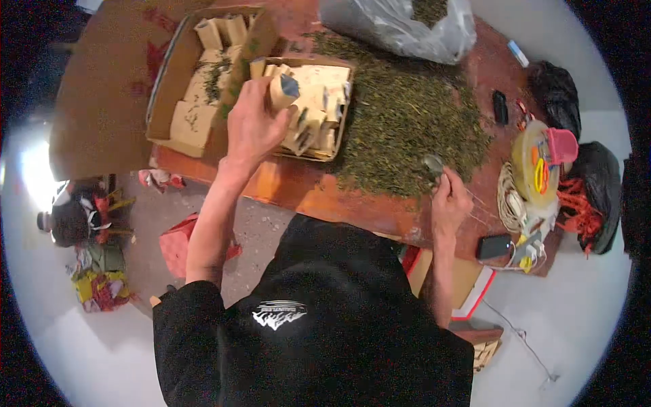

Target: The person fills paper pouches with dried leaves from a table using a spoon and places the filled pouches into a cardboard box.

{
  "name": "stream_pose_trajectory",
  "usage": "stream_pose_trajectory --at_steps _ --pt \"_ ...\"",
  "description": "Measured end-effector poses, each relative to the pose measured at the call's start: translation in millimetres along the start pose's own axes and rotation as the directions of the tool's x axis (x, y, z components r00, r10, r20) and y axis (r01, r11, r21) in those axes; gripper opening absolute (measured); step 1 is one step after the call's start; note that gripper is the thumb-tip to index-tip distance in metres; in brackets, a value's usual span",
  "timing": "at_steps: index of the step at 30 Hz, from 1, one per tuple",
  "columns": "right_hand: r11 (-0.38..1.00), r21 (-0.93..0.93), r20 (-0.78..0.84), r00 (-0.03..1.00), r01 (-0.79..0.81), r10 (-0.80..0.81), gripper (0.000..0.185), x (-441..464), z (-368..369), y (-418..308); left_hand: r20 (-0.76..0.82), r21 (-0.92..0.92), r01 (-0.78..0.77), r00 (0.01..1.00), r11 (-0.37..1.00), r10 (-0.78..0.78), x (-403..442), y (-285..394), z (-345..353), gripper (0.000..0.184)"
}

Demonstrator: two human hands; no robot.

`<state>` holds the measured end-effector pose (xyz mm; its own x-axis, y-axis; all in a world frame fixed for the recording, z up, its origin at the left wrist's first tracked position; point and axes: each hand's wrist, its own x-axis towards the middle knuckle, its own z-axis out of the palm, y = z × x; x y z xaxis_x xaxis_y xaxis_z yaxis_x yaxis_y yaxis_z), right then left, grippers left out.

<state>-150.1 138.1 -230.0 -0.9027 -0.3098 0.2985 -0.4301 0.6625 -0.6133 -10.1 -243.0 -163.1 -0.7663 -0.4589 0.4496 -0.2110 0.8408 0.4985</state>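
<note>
My left hand [251, 122] is closed around a small brown paper packet [277, 100], its mouth open and a bluish-grey lining showing. This hand is above a cardboard box [344, 108] that holds several more paper packets [315, 129]. At the front right edge of a wide heap of dried green leaves [407, 122], my right hand [451, 198] grips a metal spoon [432, 163]. The spoon's bowl is at the leaves; I cannot tell whether anything lies in it.
Left stands a larger cardboard box [157, 115] with paper packets and scattered leaf bits. A clear plastic bag [400, 30] with leaves sits at the back. At right are a round yellowish tub [525, 152] with scissors [540, 175], a pink basket [561, 144], rope [508, 197] and a phone [494, 247].
</note>
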Motion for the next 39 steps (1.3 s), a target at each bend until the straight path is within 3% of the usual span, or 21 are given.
stream_pose_trajectory --at_steps 1,5,9,12,16,19,23,26,32,39 --pt "0.995 0.012 0.038 0.994 -0.102 0.101 0.021 7.2 -9.0 -12.0 0.082 -0.069 0.140 0.988 0.988 -0.134 1.5 21.4 -6.4 0.045" --pt "0.996 -0.045 -0.057 0.995 -0.081 0.078 0.020 22.7 -11.4 11.7 0.117 -0.156 0.069 0.992 0.985 -0.051 -10.7 60.0 4.0 0.048" --pt "0.988 -0.051 -0.110 0.984 -0.146 0.140 0.019 35.5 -8.9 41.0 0.245 -0.333 0.136 0.968 0.933 -0.053 -28.9 98.9 20.1 0.048" --pt "0.985 -0.056 -0.134 0.979 -0.161 0.152 0.019 47.2 -6.1 60.7 0.274 -0.341 0.055 0.961 0.938 0.043 -40.9 108.7 35.8 0.047" --pt "0.985 -0.099 -0.138 0.983 -0.139 0.125 0.019 62.5 2.1 76.2 0.392 -0.342 0.114 0.920 0.933 0.031 -47.4 119.5 44.5 0.048" --pt "0.975 -0.101 -0.023 0.980 -0.200 0.199 0.020 73.2 22.4 90.5 0.425 -0.353 0.145 0.905 0.924 0.020 -53.4 122.6 53.1 0.051" --pt "0.916 0.232 0.086 0.945 -0.326 0.315 0.021 73.3 41.3 61.5 0.447 -0.352 0.146 0.894 0.924 0.029 -61.5 121.7 64.3 0.053" --pt "0.923 0.193 0.076 0.943 -0.333 0.324 0.021 74.8 41.4 46.6 0.489 -0.311 0.169 0.872 0.935 0.005 -64.2 119.3 72.7 0.053" --pt "0.858 0.312 0.145 0.913 -0.408 0.381 0.022 63.6 35.1 51.5 0.569 -0.325 0.280 0.821 0.903 -0.050 -64.4 114.6 88.0 0.054" --pt "0.745 0.457 0.210 0.873 -0.486 0.440 0.023 57.2 31.8 35.3 0.550 -0.364 0.255 0.835 0.896 -0.014 -67.0 103.5 102.1 0.053"
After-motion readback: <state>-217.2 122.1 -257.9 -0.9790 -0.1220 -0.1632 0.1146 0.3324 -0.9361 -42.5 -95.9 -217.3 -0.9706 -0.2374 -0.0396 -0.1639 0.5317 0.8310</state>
